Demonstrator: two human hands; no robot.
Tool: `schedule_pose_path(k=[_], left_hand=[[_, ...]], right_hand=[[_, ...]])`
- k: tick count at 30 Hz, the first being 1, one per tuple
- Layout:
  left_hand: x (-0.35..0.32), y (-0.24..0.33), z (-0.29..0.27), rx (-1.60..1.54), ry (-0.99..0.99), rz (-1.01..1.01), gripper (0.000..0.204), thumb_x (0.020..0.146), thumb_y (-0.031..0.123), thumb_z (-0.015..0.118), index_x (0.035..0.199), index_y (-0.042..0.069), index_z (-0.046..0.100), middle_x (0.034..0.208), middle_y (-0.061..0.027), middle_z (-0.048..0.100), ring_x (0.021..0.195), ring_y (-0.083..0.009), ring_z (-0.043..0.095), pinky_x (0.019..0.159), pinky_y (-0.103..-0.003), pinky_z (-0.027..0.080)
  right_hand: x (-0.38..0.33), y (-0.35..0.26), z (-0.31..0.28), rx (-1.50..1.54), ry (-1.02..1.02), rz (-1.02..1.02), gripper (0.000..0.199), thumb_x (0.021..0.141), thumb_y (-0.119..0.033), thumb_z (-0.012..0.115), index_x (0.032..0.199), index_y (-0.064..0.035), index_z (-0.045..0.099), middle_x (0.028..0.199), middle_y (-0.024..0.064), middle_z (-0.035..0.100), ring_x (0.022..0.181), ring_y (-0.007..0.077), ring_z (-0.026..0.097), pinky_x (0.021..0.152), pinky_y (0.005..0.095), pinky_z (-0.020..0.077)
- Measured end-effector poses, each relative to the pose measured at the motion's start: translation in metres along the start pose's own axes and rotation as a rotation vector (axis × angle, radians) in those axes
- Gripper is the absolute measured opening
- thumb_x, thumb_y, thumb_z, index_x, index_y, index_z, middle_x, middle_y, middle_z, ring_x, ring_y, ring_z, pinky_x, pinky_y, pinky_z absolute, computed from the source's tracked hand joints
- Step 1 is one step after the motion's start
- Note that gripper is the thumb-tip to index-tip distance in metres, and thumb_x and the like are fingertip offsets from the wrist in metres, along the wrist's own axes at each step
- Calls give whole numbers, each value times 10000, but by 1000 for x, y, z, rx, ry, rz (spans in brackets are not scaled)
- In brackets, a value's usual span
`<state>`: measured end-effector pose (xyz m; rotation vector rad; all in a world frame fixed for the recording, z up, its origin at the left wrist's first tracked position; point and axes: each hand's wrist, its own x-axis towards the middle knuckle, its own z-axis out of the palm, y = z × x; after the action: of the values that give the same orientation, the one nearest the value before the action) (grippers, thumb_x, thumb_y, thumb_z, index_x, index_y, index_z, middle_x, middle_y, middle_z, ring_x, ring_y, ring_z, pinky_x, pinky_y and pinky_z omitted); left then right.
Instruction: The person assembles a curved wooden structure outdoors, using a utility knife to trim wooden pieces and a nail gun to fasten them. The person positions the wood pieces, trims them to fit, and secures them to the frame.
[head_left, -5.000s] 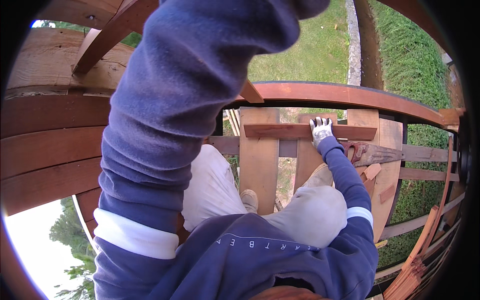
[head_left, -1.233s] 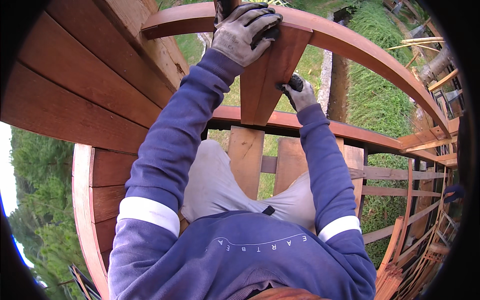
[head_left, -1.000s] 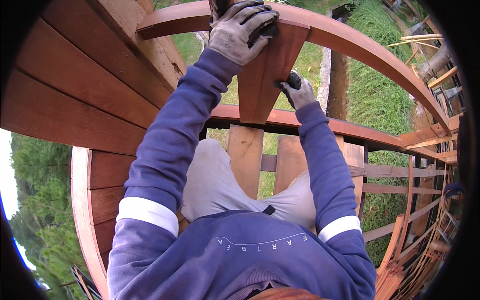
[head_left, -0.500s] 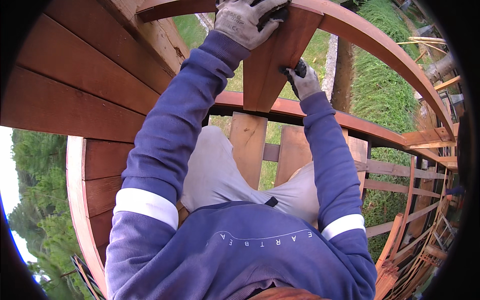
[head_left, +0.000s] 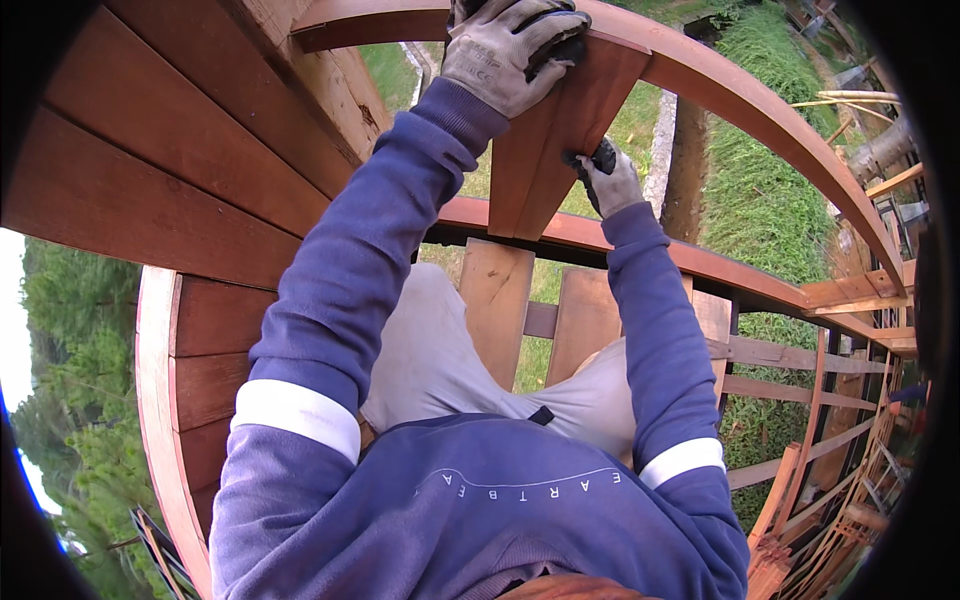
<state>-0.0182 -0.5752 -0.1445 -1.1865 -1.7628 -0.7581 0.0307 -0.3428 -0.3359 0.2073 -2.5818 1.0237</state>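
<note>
A reddish-brown wooden board stands between the curved top rail and the lower rail of a timber railing. Its upper end looks wide and its lower end narrow. At the top, my gloved left hand is closed over the board's upper left part, up against the top rail; some of its fingertips are hidden. Lower down, my gloved right hand grips the board's right edge, with its thumb side showing and the other fingers partly hidden behind.
Brown plank cladding and a thick timber post rise at my left. Below my legs, floor planks have gaps between them. Beyond the railing lie grass and a low concrete edge. More slatted railing runs down the right.
The whole view has shifted slightly, so the railing and board sit a little lower in it. Both hands stay on the board in nearly the same places.
</note>
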Motion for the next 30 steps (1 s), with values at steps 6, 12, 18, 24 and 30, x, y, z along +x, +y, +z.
schedule_pose_path(k=[6, 12, 18, 24, 30], left_hand=[[1, 2, -4, 17, -10, 10, 515, 718, 147, 703, 1221, 126, 594, 1202, -111, 589, 1171, -330, 533, 1003, -460, 440], [0, 2, -5, 9, -16, 18, 530, 706, 138, 709, 1223, 132, 594, 1198, -110, 588, 1173, -333, 530, 999, -463, 441], [0, 1, -2, 14, -2, 24, 539, 703, 138, 712, 1229, 148, 596, 1202, -106, 584, 1176, -329, 527, 997, -469, 440], [-1, -1, -3, 27, -10, 23, 541, 705, 145, 714, 1234, 160, 596, 1210, -99, 577, 1180, -326, 523, 998, -470, 440], [0, 0, -2, 27, -14, 17, 542, 710, 154, 714, 1238, 164, 593, 1207, -101, 573, 1174, -328, 523, 998, -468, 440]], right_hand=[[-1, -12, -3, -49, 16, -27, 396, 902, -226, 622, 1239, -33, 545, 1134, 172, 614, 1044, 348, 594, 916, 408, 480], [-1, -26, -9, 101, 9, 60, 382, 896, -205, 621, 1237, -49, 549, 1105, 168, 634, 1022, 340, 609, 905, 412, 488], [1, -5, -2, 90, 3, 20, 379, 885, -197, 638, 1231, -60, 561, 1110, 167, 632, 1042, 336, 605, 923, 407, 480], [-2, -23, -8, 94, 36, 43, 364, 882, -184, 644, 1216, -55, 574, 1096, 167, 642, 1029, 338, 614, 907, 403, 488], [0, -22, -10, 268, 5, 107, 348, 871, -166, 657, 1194, -53, 592, 1080, 167, 658, 1012, 329, 632, 887, 392, 502]])
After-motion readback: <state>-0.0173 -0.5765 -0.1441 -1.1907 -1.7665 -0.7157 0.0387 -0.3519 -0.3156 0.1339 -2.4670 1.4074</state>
